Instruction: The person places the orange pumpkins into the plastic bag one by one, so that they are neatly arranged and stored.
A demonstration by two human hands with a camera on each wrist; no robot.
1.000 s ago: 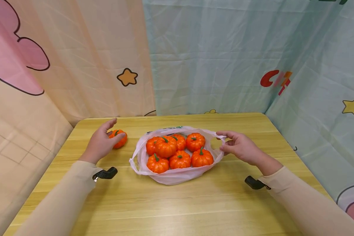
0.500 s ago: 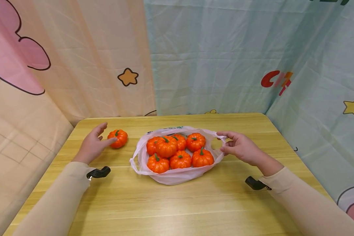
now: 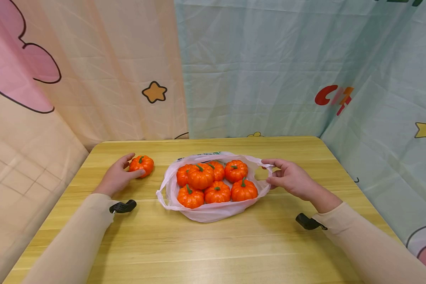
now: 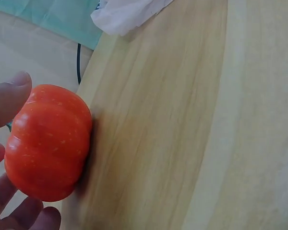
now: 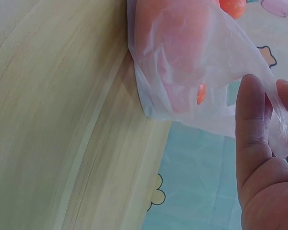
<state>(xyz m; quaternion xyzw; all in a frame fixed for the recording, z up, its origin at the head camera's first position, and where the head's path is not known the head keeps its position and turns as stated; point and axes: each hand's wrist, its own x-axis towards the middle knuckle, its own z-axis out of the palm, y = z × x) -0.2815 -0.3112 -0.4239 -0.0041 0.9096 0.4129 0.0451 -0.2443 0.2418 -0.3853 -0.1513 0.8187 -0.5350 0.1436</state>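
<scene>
An orange toy pumpkin point(image 3: 143, 165) with a green stem rests on the table, left of the bag. My left hand point(image 3: 117, 176) is at its left side, fingers and thumb spread around it. In the left wrist view the thumb point(image 4: 12, 96) lies by one edge of the pumpkin point(image 4: 50, 143) and the fingertips by another; whether they press on it is unclear. A thin white plastic bag point(image 3: 207, 215) in mid-table holds several more pumpkins point(image 3: 217, 192). With thumb and fingers my right hand point(image 3: 292, 177) pinches the bag's right handle point(image 5: 278, 112).
The wooden table point(image 3: 213, 252) ends at a back edge by hanging cloth curtains point(image 3: 252, 79) with cartoon prints. The bag's left handle loop point(image 3: 159, 197) lies loose toward the free pumpkin. Black camera mounts point(image 3: 124, 206) stick out at both wrists.
My left hand drew back left from the lone pumpkin, then came right again to surround its left side. The pumpkin stays in place. My right hand keeps hold of the bag handle.
</scene>
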